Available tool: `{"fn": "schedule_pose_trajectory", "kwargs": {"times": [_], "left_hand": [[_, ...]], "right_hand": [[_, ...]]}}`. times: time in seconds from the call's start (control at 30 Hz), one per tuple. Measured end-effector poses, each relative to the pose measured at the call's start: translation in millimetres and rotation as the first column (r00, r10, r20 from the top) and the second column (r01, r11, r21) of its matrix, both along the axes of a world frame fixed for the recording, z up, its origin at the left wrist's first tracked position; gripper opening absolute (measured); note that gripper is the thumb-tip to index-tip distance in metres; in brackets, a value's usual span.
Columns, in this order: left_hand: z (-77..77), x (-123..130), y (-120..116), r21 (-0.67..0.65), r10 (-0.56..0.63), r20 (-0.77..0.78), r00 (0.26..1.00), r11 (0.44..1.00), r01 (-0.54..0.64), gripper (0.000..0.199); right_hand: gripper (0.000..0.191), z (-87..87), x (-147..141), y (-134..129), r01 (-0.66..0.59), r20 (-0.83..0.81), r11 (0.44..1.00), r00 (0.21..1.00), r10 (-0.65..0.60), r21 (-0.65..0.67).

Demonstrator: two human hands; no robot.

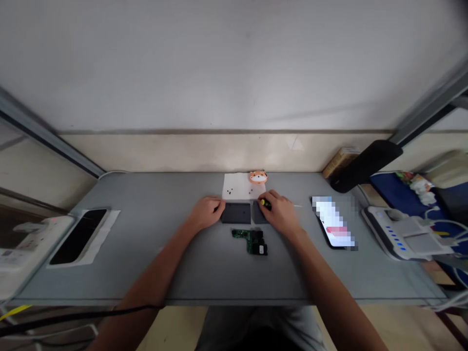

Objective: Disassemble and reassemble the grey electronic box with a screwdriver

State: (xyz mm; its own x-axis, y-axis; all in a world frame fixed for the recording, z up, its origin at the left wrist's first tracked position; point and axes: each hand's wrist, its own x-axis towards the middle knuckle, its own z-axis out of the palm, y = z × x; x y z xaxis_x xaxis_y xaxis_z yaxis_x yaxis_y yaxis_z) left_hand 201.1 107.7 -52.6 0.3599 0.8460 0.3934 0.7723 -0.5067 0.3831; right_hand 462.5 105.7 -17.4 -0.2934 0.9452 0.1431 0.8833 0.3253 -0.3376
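Observation:
My left hand (pixel 208 212) is closed at the left end of a flat dark grey casing half (pixel 236 213) lying on the desk, its fingertips at the edge. In my right hand (pixel 281 212) is a screwdriver (pixel 266 204) with a yellow and black handle; a thin shaft seems to stick out to the right. That hand also rests on a second dark grey casing piece (pixel 259 214), partly covered by the fingers. Nearer to me lies a green circuit board (pixel 252 239) with black parts. Behind the casings, several tiny dark screws (pixel 230 191) lie on a white paper sheet (pixel 239 180).
An orange animal-faced case (pixel 258 177) sits on the paper's far right corner. A lit phone (pixel 333 224) and a power strip (pixel 397 234) lie on the right, with a black cylinder (pixel 365 165) behind. A dark phone (pixel 78 236) is at left on the grey desk (pixel 139 195).

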Motion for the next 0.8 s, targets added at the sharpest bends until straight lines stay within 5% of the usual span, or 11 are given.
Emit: {"fn": "schedule_pose_trajectory", "kwargs": {"times": [0.8], "left_hand": [[-3.1,-2.1,0.6,-0.046,-0.025,-0.060,0.998,0.999,0.022,0.049]], "right_hand": [[0.020,3.1,-1.5,-2.1,0.005,0.023,1.000,1.000,-0.005,0.008]]}}
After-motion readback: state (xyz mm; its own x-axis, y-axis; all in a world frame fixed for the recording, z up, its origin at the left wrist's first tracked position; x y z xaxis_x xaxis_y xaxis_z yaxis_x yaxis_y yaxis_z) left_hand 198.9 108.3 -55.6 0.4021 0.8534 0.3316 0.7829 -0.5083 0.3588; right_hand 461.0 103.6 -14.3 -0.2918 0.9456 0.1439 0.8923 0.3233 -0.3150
